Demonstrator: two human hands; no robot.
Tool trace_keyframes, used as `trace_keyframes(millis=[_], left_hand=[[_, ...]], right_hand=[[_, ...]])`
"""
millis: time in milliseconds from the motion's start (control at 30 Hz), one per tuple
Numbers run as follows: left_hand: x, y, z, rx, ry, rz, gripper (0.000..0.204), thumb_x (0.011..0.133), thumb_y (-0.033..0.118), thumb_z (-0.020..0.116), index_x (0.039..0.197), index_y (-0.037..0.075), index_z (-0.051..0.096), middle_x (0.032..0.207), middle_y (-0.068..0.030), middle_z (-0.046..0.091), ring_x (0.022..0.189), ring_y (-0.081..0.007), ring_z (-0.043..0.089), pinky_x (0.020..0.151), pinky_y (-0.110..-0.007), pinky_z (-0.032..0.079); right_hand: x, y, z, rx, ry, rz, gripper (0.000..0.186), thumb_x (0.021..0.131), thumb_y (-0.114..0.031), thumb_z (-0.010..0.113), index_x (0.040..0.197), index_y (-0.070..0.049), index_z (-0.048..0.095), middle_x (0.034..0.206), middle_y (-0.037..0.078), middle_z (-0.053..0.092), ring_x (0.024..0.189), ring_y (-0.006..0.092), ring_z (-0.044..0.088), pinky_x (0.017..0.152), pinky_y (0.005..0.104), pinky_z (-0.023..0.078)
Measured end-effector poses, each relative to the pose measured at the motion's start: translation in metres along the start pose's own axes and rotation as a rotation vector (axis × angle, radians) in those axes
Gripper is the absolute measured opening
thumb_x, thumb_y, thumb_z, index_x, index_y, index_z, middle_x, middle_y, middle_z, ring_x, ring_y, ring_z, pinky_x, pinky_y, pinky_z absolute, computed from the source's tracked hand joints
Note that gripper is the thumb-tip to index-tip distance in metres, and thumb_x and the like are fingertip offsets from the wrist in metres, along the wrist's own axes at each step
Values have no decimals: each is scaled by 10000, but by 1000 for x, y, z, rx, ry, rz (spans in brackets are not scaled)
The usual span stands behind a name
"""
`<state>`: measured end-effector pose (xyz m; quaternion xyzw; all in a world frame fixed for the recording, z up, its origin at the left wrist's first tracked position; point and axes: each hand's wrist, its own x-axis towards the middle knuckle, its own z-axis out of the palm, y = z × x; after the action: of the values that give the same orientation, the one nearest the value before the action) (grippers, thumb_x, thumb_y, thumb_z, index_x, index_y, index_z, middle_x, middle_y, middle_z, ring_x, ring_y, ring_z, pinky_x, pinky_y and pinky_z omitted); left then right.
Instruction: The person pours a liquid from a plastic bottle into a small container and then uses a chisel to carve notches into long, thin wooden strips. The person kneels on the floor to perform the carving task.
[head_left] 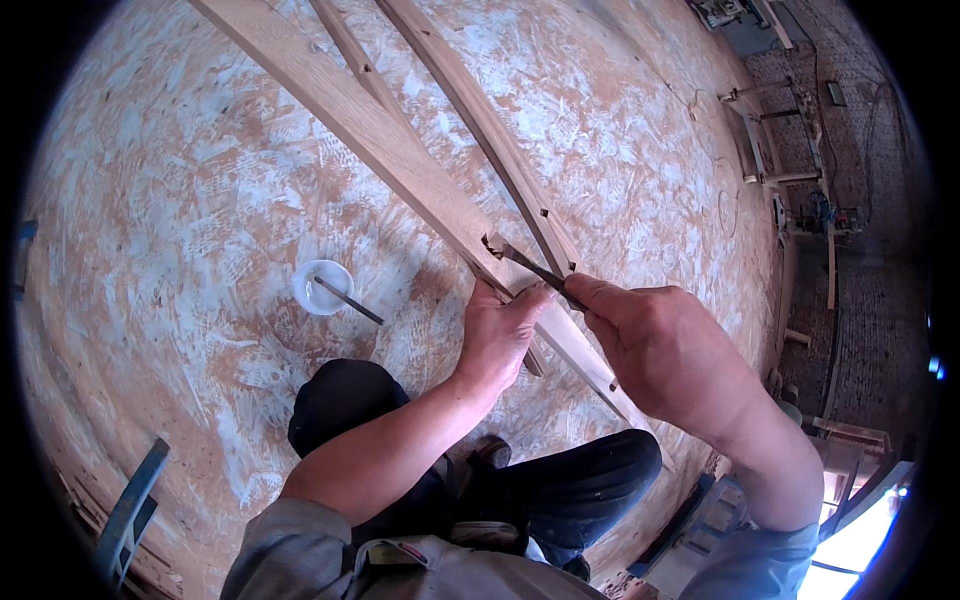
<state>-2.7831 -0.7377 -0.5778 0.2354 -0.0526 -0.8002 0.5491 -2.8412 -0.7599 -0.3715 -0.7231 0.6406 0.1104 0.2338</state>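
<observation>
A long pale wooden board (390,175) runs diagonally from the upper left toward my legs. A dark, rough-edged slot is cut into its face near the middle. My left hand (497,338) is closed around the board just below that slot, thumb on top. In my right hand (655,335) is a narrow chisel (538,270), its metal shaft slanting up-left so that the tip rests at the slot. The fist hides most of its handle. Beside the board lies a notched wooden strip (490,140), with a second thin strip (362,65) passing beneath the board.
On the paint-smeared floor (200,200), a small white bowl (312,300) holds a dark stick (352,304). My bent knees (590,475) are close below the board. A blue metal frame (135,510) stands at lower left; wooden frames and machines (825,215) line the right side.
</observation>
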Motion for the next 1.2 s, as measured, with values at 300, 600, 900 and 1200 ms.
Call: trace_keyframes(millis=[300,600,900,1200], left_hand=[[-1,-2,-5,-1,-49,-27,404,875,-24,635,1234,52,466,1117,-48,601,1011,-116,584,904,-287,487],[5,-7,-6,84,10,-20,241,937,74,603,1158,78,506,1045,-18,594,932,-85,581,795,-272,489],[5,6,0,56,-6,-151,351,858,-31,609,1191,19,511,1079,-69,618,962,-127,599,848,-291,494],[3,4,1,49,126,-132,392,852,7,646,1205,31,479,1048,-65,613,937,-126,596,832,-288,493]], right_hand=[[1,5,11,-90,0,-48,342,920,-131,521,1243,-33,576,716,208,638,683,376,652,620,462,520],[-2,14,40,-343,80,-97,432,840,-111,555,1269,-60,530,741,136,609,626,323,649,542,420,526],[1,32,3,-488,54,-266,367,843,-171,562,1206,-128,585,725,92,606,602,263,651,506,372,510],[10,-31,-25,-770,-92,-256,212,814,-102,609,1021,-79,653,738,85,650,633,255,668,595,367,525]])
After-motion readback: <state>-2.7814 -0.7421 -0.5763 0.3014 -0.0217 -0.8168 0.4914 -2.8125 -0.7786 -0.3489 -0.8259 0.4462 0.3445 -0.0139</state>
